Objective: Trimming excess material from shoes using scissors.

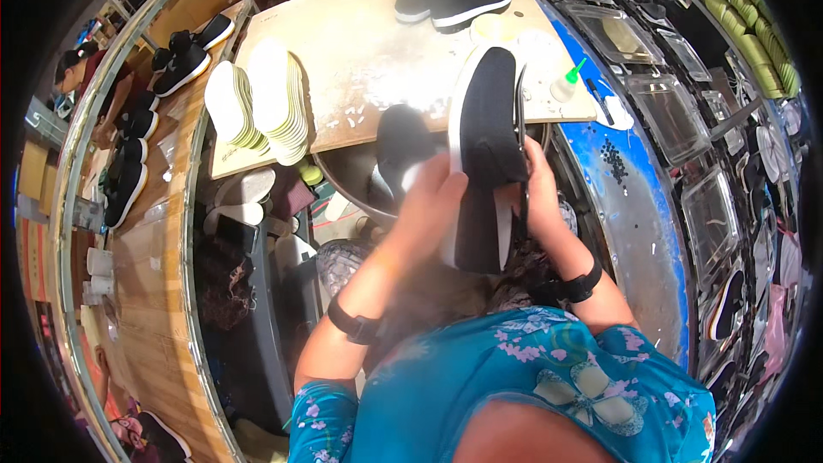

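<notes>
Right now, from the head view, we grip a black slip-on shoe (486,154) above our lap: our left hand (433,201) wraps its white-soled side, our right hand (538,193) clasps the other. Behind it, stacked white insoles (257,103) lie on the bench (369,43).

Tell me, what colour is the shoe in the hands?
Black, with a white sole edge. The shoe shows best in the head view.

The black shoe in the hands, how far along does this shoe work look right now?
Done, apparently: a pair of black shoes lies on the far end of the board, and more line the left shelf. In hand: the left hand holds a black shoe while the right hand works scissors along its edge. Left: stacked white insoles remain unused.
</notes>
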The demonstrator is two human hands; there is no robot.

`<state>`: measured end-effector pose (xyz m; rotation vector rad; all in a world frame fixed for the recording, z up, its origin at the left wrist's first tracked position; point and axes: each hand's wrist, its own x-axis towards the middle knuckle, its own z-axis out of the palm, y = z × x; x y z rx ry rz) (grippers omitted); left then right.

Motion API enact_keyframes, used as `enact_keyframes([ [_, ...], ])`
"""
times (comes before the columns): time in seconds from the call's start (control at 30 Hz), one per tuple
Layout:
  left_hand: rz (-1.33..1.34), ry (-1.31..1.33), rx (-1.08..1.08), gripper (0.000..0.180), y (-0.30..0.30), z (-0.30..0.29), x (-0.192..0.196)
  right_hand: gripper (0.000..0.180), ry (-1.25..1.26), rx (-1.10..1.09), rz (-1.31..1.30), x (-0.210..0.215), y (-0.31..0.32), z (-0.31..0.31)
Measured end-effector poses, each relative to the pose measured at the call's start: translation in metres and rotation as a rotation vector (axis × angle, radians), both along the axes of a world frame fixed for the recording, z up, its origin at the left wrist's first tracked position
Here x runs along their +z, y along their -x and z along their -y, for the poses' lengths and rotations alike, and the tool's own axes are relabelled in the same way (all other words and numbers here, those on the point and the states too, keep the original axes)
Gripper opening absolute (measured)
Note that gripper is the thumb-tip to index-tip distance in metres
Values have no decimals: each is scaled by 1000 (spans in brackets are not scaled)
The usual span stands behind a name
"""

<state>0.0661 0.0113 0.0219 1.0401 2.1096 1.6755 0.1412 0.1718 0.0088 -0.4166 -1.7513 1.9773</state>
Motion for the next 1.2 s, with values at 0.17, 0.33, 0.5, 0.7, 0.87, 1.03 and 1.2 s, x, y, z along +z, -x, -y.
enact_keyframes([
  [0.17,528,169,180,36,24,-3,-16,60,-717,-123,324,-27,8,-61],
  [0.33,-326,624,297,52,26,-42,-2,52,-636,120,412,-18,21,-46],
  [0.5,-242,729,270,53,22,-49,18,54,-237,173,397,-34,11,-72],
  [0.7,-377,982,281,48,24,-79,-5,55,-177,144,334,-41,9,-65],
  [0.87,-459,647,258,24,43,-33,-25,51,106,251,339,-22,0,-88],
  [1.03,-409,397,207,17,42,58,3,50,-231,422,275,-3,-18,-100],
  [1.2,-363,458,50,35,30,81,51,64,-758,475,210,16,-12,-78],
])
